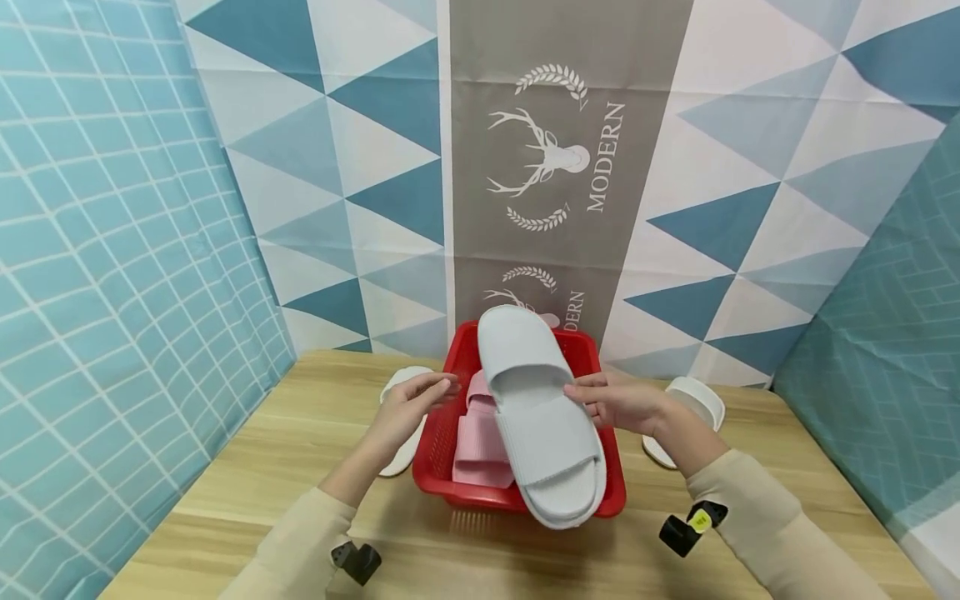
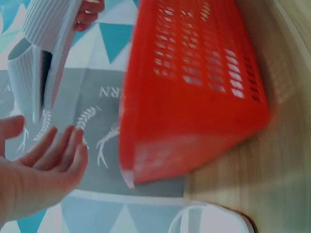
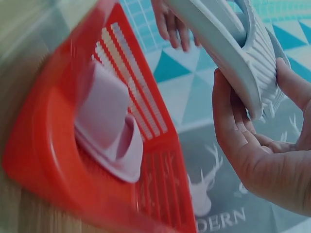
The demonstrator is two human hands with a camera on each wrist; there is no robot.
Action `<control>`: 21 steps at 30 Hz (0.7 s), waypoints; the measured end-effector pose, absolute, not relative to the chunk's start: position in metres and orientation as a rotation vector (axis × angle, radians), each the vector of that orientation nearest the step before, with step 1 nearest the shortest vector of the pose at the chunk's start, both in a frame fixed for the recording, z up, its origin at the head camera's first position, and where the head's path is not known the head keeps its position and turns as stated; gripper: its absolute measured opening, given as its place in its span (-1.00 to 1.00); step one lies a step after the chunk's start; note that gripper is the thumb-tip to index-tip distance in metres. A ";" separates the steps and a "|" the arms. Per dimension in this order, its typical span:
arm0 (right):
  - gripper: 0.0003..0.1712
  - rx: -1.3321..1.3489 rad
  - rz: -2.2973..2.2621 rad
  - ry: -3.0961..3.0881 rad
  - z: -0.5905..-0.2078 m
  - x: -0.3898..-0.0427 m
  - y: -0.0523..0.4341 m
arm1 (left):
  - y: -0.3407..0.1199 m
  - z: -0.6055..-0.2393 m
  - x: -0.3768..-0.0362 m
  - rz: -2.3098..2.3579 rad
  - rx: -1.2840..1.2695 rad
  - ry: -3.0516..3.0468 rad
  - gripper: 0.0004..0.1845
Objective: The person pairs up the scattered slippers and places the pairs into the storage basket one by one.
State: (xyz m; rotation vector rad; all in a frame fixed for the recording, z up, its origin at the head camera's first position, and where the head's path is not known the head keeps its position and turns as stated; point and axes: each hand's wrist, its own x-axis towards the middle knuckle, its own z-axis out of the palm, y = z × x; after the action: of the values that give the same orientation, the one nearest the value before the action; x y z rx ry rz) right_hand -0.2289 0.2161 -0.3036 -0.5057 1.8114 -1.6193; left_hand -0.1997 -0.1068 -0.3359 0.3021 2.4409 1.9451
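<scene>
Behind the red basket hangs a creased backdrop of blue, pale and white triangles, with a grey-brown band down its middle carrying white deer heads and the word MODERN. Well to the basket's left rises a sheet of light-blue tiles; beneath the basket is a wood-grained bench.

My right hand is above the basket's right side, its fingers gripping the pale slippers by one edge, thumb on one face and fingertips on the other. I hold this pair stacked together and slanting over the basket, the near end reaching past its front rim.

My left hand is by the basket's left rim, fingers loosely bent and holding nothing, apart from the pair.

Inside the basket, in its left part, lie the pink slippers, partly hidden from my head view by the pale ones. Just left of the basket, partly behind my left hand, a white slipper rests on the bench; right of the basket sits another white one, half covered by my right forearm.
</scene>
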 end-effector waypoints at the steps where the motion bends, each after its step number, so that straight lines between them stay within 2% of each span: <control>1: -0.76 -0.489 -1.631 1.814 -0.304 -0.231 0.220 | -0.108 -0.338 -0.200 1.915 0.279 2.522 -0.64; 4: -0.68 -0.451 -1.647 1.845 -0.305 -0.235 0.228 | -0.113 -0.344 -0.203 1.811 0.213 2.709 -0.68; 9: -0.35 -0.427 -1.639 1.891 -0.305 -0.242 0.238 | -0.120 -0.356 -0.210 1.648 0.113 2.857 -0.68; 11: -0.33 -0.423 -1.635 1.895 -0.305 -0.244 0.240 | -0.123 -0.362 -0.213 1.599 0.093 2.879 -0.67; 16: -0.45 -0.368 -1.633 1.942 -0.304 -0.249 0.241 | -0.126 -0.372 -0.216 1.543 0.062 2.877 -0.64; 21: -0.30 -0.222 -1.643 2.039 -0.305 -0.254 0.235 | -0.125 -0.375 -0.219 1.538 0.029 2.861 -0.63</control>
State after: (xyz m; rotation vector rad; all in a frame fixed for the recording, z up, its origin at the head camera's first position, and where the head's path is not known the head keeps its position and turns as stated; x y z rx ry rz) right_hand -0.2540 0.2351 -0.3049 -0.2221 2.0386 -1.6428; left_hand -0.2187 -0.1248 -0.3750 0.0293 2.8611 1.5377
